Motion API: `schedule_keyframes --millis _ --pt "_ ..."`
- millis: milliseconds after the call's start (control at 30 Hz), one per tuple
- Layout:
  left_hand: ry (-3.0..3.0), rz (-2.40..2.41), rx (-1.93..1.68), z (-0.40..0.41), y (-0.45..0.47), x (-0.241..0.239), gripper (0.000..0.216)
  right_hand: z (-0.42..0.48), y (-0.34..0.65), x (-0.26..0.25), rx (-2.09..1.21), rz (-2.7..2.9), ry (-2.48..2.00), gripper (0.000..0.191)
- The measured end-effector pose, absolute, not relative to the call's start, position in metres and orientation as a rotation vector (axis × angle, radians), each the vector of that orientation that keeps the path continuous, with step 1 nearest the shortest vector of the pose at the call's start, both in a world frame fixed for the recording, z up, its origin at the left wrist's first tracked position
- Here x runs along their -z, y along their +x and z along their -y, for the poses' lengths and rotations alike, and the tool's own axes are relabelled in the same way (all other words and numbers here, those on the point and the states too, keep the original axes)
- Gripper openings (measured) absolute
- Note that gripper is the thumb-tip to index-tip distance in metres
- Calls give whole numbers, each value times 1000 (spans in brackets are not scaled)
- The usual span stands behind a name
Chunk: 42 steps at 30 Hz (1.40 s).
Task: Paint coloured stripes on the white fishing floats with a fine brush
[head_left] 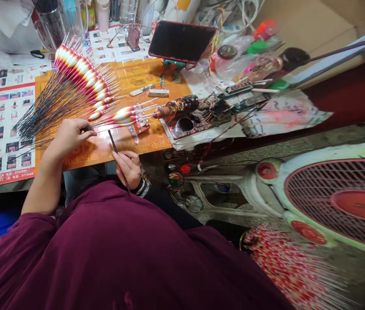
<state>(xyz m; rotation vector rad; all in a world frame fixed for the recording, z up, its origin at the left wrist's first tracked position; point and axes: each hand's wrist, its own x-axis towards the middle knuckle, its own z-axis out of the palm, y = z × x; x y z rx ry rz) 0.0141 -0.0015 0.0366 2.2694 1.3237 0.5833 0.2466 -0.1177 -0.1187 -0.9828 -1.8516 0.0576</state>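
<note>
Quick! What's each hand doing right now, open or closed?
Left hand: closed, holding a painted fishing float.
Right hand: closed, holding a thin black stick.

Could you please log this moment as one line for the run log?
left hand: holds painted fishing float | right hand: holds thin black rod

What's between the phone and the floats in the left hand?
Head view: a grey strip and a pale block lie on the orange printed mat, between the phone and the painted fishing floats in the left hand.

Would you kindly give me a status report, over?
Left hand on painted fishing float; right hand holding thin black stick; more floats fanned beside left hand.
</note>
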Motion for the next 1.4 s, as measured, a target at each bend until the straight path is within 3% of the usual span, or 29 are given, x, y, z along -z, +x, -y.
schedule_keyframes --millis 1167,1400 --pt "2329 -1337 -596 3 12 -36 14 117 246 121 -48 1874 -971 49" --pt "2450 -1609 -543 3 -15 -48 19 116 250 123 -37 1912 -948 45"
